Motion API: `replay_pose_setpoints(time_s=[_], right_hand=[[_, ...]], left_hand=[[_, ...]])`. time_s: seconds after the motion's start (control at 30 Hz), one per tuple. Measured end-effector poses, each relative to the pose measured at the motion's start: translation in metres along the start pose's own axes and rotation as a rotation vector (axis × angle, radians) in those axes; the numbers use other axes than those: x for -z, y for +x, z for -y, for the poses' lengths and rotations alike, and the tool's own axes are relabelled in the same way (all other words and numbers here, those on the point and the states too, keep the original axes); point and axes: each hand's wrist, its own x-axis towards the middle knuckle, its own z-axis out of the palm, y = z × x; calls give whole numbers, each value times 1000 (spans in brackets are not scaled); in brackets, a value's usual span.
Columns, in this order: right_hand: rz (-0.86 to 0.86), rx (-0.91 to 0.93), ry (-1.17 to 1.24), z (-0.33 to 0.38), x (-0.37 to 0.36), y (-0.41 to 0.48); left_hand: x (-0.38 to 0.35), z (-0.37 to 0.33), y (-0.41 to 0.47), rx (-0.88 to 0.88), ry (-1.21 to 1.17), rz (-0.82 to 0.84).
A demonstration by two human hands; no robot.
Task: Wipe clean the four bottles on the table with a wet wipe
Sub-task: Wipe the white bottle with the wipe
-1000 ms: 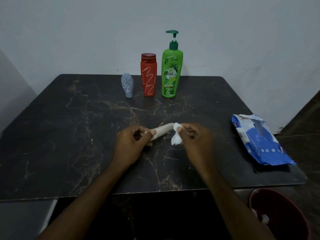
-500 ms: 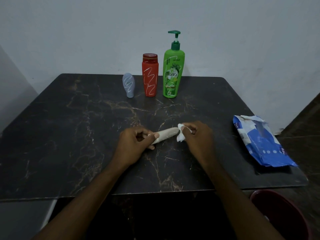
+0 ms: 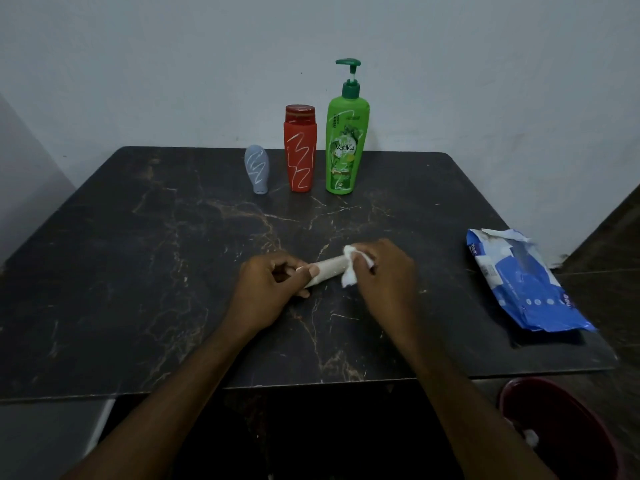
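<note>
Shifted left since before, we find the wet wipe (image 3: 348,276) on the beige bottle (image 3: 328,270), mid-frame. We record left hand (image 3: 264,292) fingers gripping the bottle, right hand (image 3: 388,279) fingers clutching the wipe.

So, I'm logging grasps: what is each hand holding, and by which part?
The left hand grips the beige bottle by its left end; the right hand holds the bunched wet wipe against the bottle's other end.
</note>
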Motion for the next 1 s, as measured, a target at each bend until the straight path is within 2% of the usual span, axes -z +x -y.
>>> replay_pose_setpoints(time_s=[0.1, 0.17, 0.27, 0.4, 0.47, 0.57, 0.63, 0.77, 1.0], right_hand=[[26, -166, 113, -19, 7, 6], [27, -200, 190, -18, 4, 6], [6, -155, 235, -2, -2, -1], [-35, 77, 125, 10, -9, -15], [-38, 66, 102, 5, -9, -15], [-37, -49, 123, -6, -3, -13], [-38, -115, 161, -9, 2, -14], [-56, -141, 242, -11, 4, -20], [-87, -82, 220, -14, 1, -25]], left_hand=[[0, 1, -1, -5, 2, 5], [0, 1, -1, -3, 15, 0], [-1, -1, -1, -12, 17, -6], [-1, -3, -2, -35, 41, -10], [-2, -3, -2, -31, 47, -21], [-1, -4, -3, -35, 51, -42], [0, -3, -3, -95, 63, -69], [2, -1, -2, -312, 265, -52], [-1, -1, -6, -387, 299, 23]])
